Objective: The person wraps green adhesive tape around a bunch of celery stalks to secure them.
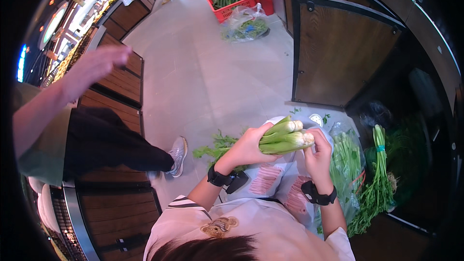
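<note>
Above my lap, my left hand (252, 145) is wrapped around several celery stalks (281, 143). Their pale root ends point right, and the leafy tops (215, 145) hang out to the left beyond my forearm. At the root ends, the bent fingers and thumb of my right hand (319, 148) grip the base of the lowest one. Close by my right forearm lies a clear plastic bag (346, 152) of green stalks. Farther right is a leafy green bunch (378, 166) tied with a blue-green band, its stringy roots showing.
A person (116, 141) in dark trousers passes close on the left, one arm stretched forward. Ahead on the floor are a red crate (230, 1) of green vegetables and a plastic bag (250, 27) of greens. A wooden cabinet panel (333, 50) stands ahead to the right. Wooden display counters (119, 210) line the left.
</note>
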The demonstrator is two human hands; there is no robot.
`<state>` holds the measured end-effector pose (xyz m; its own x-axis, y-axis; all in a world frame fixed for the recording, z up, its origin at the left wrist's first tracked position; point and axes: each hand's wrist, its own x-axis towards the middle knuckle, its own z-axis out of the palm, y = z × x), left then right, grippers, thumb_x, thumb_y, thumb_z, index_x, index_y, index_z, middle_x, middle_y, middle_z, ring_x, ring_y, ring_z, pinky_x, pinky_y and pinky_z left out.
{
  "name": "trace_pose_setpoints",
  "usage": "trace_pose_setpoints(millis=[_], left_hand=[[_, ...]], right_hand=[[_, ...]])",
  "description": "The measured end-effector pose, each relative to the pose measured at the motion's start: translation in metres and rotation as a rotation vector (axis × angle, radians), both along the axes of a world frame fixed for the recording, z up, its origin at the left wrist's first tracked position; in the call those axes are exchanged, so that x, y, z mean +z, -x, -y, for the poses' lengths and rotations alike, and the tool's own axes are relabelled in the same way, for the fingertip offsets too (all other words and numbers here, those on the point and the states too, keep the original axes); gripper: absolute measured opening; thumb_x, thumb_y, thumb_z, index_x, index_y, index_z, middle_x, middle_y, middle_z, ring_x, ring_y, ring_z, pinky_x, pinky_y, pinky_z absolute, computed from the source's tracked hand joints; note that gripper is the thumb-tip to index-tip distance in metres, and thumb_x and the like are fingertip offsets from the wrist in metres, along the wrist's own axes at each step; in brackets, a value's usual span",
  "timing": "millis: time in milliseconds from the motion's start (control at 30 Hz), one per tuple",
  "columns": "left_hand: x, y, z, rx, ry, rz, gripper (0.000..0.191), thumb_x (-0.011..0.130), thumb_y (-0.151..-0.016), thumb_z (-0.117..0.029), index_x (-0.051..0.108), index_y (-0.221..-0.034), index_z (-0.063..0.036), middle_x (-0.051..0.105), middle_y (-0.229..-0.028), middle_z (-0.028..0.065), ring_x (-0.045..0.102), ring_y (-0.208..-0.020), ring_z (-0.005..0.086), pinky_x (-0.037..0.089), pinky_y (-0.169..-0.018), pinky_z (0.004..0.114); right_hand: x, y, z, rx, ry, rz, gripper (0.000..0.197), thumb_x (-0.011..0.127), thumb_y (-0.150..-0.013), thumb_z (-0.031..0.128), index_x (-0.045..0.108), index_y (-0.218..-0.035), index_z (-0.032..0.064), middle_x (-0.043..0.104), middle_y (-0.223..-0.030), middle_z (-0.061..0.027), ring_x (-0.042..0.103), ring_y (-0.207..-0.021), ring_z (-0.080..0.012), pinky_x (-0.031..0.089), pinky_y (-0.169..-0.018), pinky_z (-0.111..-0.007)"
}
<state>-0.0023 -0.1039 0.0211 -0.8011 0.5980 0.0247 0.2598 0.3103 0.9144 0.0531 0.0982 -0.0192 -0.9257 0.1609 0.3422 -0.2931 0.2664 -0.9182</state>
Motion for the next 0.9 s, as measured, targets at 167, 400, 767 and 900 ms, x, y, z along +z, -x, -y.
trace_pose_setpoints(millis=[167, 400, 767, 900], left_hand=[[-0.006, 0.001, -0.005, -0.041, 0.074, 0.041, 0.052, 0.082, -0.064, -0.015, 0.059, -0.109, -0.0019, 0.069, -0.089, 0.0095, 0.068, -0.081, 0.0159, 0.052, -0.076, 0.030], [-0.009, 0.003, -0.006, 0.013, 0.085, 0.071, 0.053, 0.082, -0.064, -0.016, 0.059, -0.110, -0.0025, 0.070, -0.091, 0.0092, 0.068, -0.082, 0.0156, 0.052, -0.078, 0.029], [-0.023, 0.014, 0.004, 0.086, -0.043, 0.142, 0.059, 0.080, -0.069, -0.015, 0.055, -0.121, -0.0006, 0.069, -0.102, 0.0108, 0.066, -0.095, 0.0146, 0.051, -0.084, 0.031], [-0.041, 0.019, 0.015, 0.133, -0.071, 0.120, 0.064, 0.082, -0.067, -0.013, 0.054, -0.123, 0.0024, 0.064, -0.111, 0.0090, 0.059, -0.103, 0.0132, 0.047, -0.091, 0.030]], right_hand=[[0.004, 0.004, 0.010, 0.009, 0.241, 0.105, 0.028, 0.055, -0.081, -0.009, 0.057, -0.108, 0.0003, 0.062, -0.094, -0.0038, 0.059, -0.090, -0.0112, 0.047, -0.083, -0.025], [-0.005, 0.007, 0.015, 0.031, 0.355, 0.107, 0.033, 0.054, -0.082, -0.010, 0.055, -0.113, 0.0016, 0.059, -0.102, -0.0028, 0.056, -0.096, -0.0101, 0.044, -0.085, -0.023], [-0.002, 0.014, 0.005, 0.023, 0.559, 0.099, 0.019, 0.057, -0.093, 0.001, 0.052, -0.112, 0.0000, 0.056, -0.100, -0.0041, 0.056, -0.084, -0.0089, 0.045, -0.078, -0.022], [-0.005, 0.017, -0.003, -0.076, 0.554, 0.166, 0.019, 0.058, -0.093, 0.002, 0.052, -0.111, 0.0001, 0.057, -0.093, -0.0032, 0.058, -0.081, -0.0095, 0.046, -0.074, -0.022]])
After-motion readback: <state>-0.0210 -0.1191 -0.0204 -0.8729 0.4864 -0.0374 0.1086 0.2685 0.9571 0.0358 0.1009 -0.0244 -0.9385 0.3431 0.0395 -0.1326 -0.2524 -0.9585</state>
